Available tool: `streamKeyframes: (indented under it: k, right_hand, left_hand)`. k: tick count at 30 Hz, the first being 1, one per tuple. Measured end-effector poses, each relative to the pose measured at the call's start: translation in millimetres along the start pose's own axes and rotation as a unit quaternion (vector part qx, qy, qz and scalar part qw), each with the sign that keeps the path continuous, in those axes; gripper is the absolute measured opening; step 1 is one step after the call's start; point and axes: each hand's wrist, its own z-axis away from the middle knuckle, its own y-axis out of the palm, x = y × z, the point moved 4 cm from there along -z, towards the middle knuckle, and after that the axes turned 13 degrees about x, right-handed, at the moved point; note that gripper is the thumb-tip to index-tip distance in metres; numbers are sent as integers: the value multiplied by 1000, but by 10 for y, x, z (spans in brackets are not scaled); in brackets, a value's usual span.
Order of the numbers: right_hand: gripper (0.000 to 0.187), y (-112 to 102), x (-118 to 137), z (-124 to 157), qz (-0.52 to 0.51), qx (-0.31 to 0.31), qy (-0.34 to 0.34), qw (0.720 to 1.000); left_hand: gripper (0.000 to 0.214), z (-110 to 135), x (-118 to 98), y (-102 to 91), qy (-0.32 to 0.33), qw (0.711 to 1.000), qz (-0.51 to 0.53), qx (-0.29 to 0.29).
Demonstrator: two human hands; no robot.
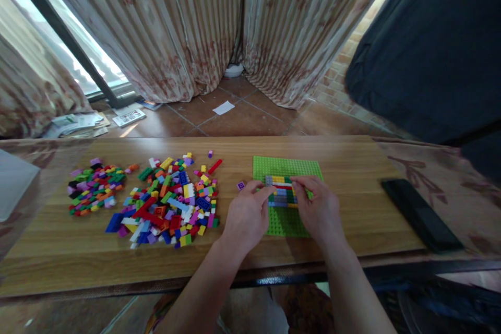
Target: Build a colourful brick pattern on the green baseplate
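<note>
A green studded baseplate (287, 164) lies on the wooden table, bearing a low block of toy bricks (281, 193) laid in coloured rows, among them yellow, red, white, blue and dark green. My left hand (247, 213) is closed at the left side of this brick build, thumb and finger against its edge. At the right side, my right hand (319, 206) has thumb and index finger pinched together over the rows. Whatever is between those fingertips is hidden. Just left of my left hand sits a single purple brick (240, 186).
A large pile of mixed bricks (168, 203) covers the table (352, 167) left of my hands, with a smaller pile (96, 188) beyond it. A black phone (420, 214) lies at the right end. A white box (13, 182) stands at the far left.
</note>
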Motion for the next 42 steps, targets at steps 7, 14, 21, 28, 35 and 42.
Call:
streamKeyframes:
  k: [7,14,21,28,35,42]
  right_hand:
    - [24,24,17,5,3,11,18,1000]
    - [25,70,-24,-2,8,18,51,998]
    - [25,116,-18,-31,23,16,67,997]
    - [24,91,-31,-9,25,19,64,997]
    - [23,51,-59,-1,-5,18,49,999]
    - [23,37,-66,-18,-13,35,52,998]
  left_hand:
    - [41,21,-80,118,3,985,-171,22]
    - [39,7,-256,116,-59,964,-249,71]
    - [40,-2,-294,143,-86,955,-277,62]
    - [45,66,-193,187,-58,968,-244,9]
    - [53,59,-218,234,-58,966,-252,0]
    - [50,57,-337,234,-61,957,-284,7]
